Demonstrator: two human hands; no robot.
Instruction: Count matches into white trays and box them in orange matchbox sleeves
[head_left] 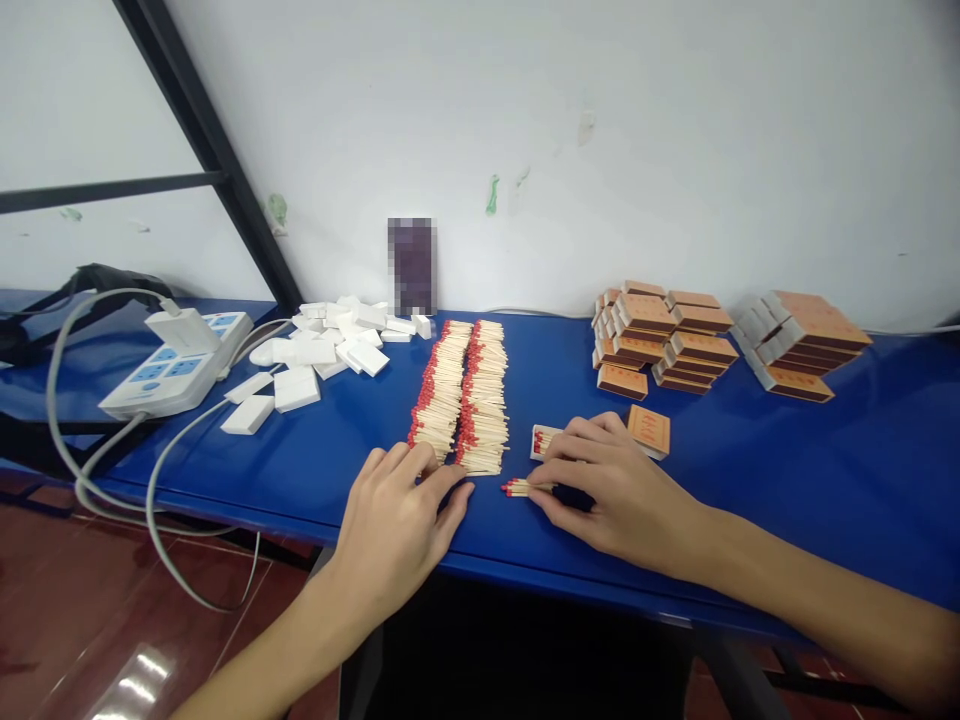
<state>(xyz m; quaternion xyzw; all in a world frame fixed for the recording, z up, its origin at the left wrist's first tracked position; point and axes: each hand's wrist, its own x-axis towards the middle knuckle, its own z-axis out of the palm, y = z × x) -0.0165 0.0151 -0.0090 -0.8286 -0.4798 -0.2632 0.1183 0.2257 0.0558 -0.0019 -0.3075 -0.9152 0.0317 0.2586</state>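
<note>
At the near edge of the blue table [750, 465], a small bunch of matches [516, 488] is pinched between the thumb and fingertips of the right hand [615, 490], red heads pointing left. The left hand [397, 515] is held palm down at the near end of the match rows, its thumb and forefinger brought close together; whether anything is gripped there cannot be told.

Just beyond the bunch, a white tray [534, 442] with matches in it is partly covered by the right hand, so its join with the orange matchbox [649, 430] beside that hand cannot be made out.

Farther back, loose matches are laid in two long rows, a left-hand row [439, 390] and a right-hand row [484, 395], heads mostly to the left. White blocks [296, 388] are heaped to the left, with a power strip [176, 370] placed beyond them at the side. To the right, orange matchboxes are piled in a nearer-centre stack [660, 330] and an outer stack [814, 325], before the white wall [675, 150].
</note>
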